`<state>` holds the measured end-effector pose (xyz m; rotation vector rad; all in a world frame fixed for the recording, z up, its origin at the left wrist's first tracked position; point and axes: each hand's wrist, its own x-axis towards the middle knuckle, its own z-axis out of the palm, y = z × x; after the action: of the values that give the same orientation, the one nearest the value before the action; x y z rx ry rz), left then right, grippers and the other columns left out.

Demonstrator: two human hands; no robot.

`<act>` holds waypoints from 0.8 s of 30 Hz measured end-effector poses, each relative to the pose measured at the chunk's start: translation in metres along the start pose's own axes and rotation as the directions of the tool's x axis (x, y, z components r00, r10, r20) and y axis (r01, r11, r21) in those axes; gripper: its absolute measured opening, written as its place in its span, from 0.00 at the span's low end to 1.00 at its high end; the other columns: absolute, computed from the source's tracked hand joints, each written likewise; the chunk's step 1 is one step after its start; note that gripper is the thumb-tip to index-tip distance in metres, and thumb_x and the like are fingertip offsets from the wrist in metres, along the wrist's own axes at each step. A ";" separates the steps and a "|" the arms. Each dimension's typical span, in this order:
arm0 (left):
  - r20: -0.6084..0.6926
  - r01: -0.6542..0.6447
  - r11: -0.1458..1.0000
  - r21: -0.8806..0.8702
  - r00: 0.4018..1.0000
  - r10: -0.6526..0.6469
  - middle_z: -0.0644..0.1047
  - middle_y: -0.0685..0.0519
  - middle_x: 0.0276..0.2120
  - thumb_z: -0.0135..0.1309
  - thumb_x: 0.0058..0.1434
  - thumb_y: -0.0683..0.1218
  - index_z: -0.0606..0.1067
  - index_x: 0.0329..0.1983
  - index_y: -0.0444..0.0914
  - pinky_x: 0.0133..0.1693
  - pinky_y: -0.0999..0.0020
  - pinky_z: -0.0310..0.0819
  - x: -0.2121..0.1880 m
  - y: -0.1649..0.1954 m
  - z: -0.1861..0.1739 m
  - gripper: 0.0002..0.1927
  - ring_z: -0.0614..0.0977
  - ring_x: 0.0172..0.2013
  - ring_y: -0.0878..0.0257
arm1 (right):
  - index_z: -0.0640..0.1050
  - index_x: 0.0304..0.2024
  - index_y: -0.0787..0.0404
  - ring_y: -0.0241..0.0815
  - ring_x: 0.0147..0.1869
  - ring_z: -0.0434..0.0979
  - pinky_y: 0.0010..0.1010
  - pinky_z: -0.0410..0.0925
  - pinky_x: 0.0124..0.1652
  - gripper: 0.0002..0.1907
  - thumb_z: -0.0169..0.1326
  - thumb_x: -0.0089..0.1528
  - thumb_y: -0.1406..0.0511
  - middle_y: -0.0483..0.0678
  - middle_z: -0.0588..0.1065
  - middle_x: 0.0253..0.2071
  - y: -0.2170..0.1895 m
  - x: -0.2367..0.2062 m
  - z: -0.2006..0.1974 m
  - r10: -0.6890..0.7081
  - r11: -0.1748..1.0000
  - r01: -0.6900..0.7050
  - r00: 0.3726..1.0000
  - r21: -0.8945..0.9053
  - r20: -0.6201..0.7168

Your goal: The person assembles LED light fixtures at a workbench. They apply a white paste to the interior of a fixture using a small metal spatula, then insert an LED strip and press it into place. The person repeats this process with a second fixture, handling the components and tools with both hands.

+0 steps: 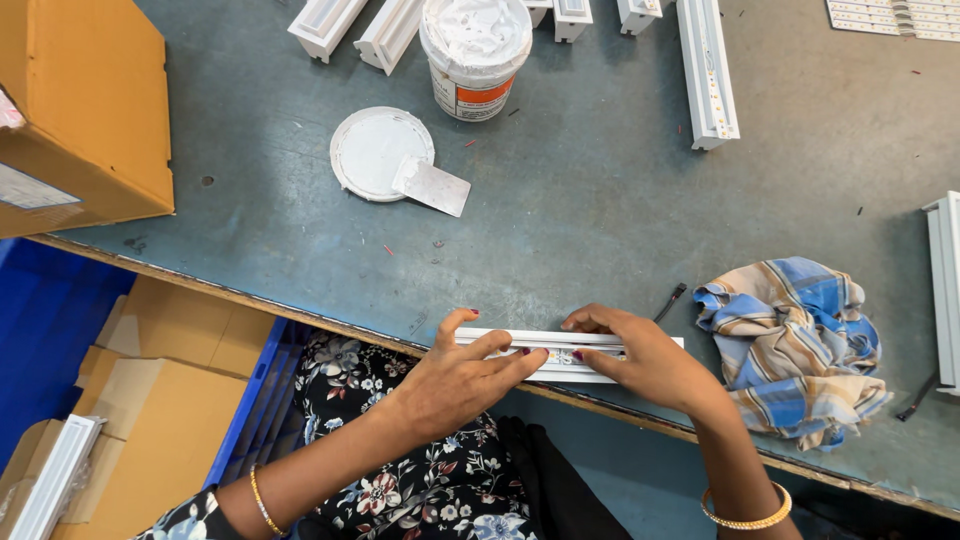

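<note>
Both hands pinched a white channel strip [560, 355] lying along the table edge [300, 305]: left hand [455, 380] on its left part, right hand [650, 360] on its right. Beyond the grip lay bare tabletop, then an open tub [475, 55] of white paste.

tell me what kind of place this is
Probably a small assembly workshop for light fittings: both hands, left hand and right hand, press a white channel on a worn workbench, near more channels and an open paste tub.
</note>
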<state>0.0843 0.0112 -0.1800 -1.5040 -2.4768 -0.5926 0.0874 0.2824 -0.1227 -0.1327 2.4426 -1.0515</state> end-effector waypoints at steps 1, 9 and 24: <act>0.034 0.019 0.999 -0.040 0.999 -0.018 0.84 0.62 0.40 0.52 0.70 0.48 0.67 0.69 0.44 0.66 0.46 0.46 0.001 -0.001 0.000 0.24 0.74 0.56 0.66 | 0.77 0.53 0.60 0.43 0.58 0.80 0.34 0.69 0.57 0.19 0.58 0.59 0.65 0.48 0.81 0.52 0.000 0.000 0.000 -0.001 1.000 0.001 1.000 0.007 -0.002; -0.083 -0.020 0.995 -0.100 0.996 0.012 0.83 0.63 0.47 0.54 0.70 0.50 0.66 0.71 0.50 0.65 0.48 0.47 0.004 -0.007 -0.005 0.26 0.71 0.59 0.64 | 0.78 0.52 0.60 0.42 0.52 0.82 0.34 0.71 0.53 0.19 0.59 0.57 0.67 0.48 0.83 0.47 0.001 0.006 0.001 0.020 0.998 -0.019 1.000 0.061 -0.011; 0.026 -0.028 0.986 -0.167 0.999 0.033 0.79 0.58 0.43 0.56 0.67 0.51 0.69 0.68 0.44 0.64 0.45 0.52 0.020 -0.006 0.002 0.26 0.71 0.60 0.64 | 0.77 0.53 0.61 0.45 0.55 0.80 0.37 0.70 0.54 0.19 0.56 0.59 0.66 0.49 0.81 0.51 0.002 0.002 -0.001 -0.123 0.989 0.123 0.992 0.079 -0.010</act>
<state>0.0697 0.0262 -0.1761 -1.6173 -2.4745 -0.7953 0.0856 0.2836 -0.1244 -0.2581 2.4189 -1.2017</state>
